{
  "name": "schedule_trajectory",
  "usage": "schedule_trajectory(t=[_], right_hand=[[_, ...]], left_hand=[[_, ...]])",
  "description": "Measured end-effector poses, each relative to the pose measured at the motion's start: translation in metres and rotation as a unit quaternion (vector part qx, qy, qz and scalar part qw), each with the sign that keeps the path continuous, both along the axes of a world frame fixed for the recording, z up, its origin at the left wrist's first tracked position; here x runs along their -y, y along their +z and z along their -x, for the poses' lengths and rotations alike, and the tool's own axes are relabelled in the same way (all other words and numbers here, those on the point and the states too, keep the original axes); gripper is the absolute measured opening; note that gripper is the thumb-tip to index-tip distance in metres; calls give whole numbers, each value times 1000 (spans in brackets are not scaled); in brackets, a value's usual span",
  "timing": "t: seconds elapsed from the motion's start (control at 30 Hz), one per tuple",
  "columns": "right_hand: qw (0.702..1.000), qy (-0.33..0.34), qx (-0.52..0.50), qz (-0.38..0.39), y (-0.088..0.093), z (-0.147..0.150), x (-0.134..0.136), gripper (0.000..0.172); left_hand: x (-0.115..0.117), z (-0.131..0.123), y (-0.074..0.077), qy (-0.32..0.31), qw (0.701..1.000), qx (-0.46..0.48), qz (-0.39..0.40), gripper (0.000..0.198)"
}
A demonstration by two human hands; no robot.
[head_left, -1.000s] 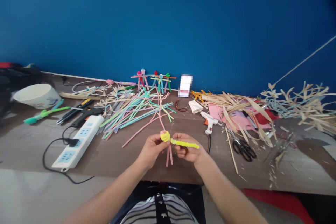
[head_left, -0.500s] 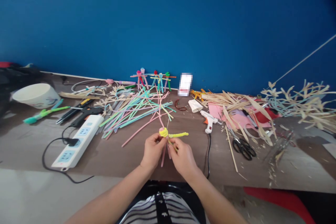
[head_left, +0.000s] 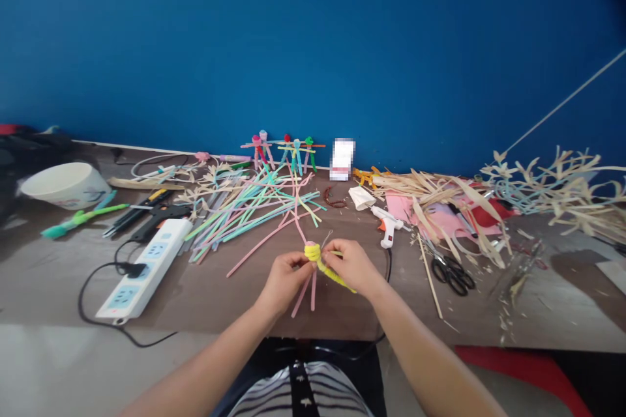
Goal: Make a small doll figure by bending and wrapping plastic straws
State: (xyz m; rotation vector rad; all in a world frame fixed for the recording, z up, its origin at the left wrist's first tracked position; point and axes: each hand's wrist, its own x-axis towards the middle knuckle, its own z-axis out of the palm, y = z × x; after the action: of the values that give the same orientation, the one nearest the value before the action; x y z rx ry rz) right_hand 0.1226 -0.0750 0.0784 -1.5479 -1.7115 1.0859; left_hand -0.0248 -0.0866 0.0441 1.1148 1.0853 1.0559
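Just above the table's front part, a small pipe-cleaner figure [head_left: 313, 287] is held between my hands, its two pink legs hanging down. Yellow pipe cleaner [head_left: 312, 251] is coiled around its pink top. With thumb and fingers closed, my left hand [head_left: 287, 281] grips the figure from the left, just under the coil. My right hand [head_left: 353, 267] pinches a yellow strand to the right of the coil. Another fuzzy yellow length [head_left: 338, 278] slants down and right beneath that hand. My fingers hide part of the figure's middle.
Loose pastel pipe cleaners [head_left: 244, 218] lie ahead, with finished figures [head_left: 296, 153] against the wall. On the left are a power strip [head_left: 147, 270] and a white bowl [head_left: 66, 184]. A white glue gun [head_left: 388, 225], scissors [head_left: 452, 275] and dried husk strips [head_left: 420, 189] lie right.
My right hand has moved right and slightly up, away from the left one. The fuzzy yellow length, which pointed straight right, now slants downward. The figure has turned a little and its legs spread.
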Motion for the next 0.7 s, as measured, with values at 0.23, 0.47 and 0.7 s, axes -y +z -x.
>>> schedule_trajectory(t=[0.23, 0.47, 0.7], right_hand=[[885, -16, -359, 296, -17, 5, -6, 11], [860, -25, -399, 317, -34, 19, 5, 18], [986, -70, -153, 16, -48, 39, 31, 22]], left_hand=[[0, 1, -6, 25, 998, 63, 1, 11], [0, 2, -7, 60, 996, 62, 17, 12], [-2, -5, -6, 134, 985, 90, 57, 14]])
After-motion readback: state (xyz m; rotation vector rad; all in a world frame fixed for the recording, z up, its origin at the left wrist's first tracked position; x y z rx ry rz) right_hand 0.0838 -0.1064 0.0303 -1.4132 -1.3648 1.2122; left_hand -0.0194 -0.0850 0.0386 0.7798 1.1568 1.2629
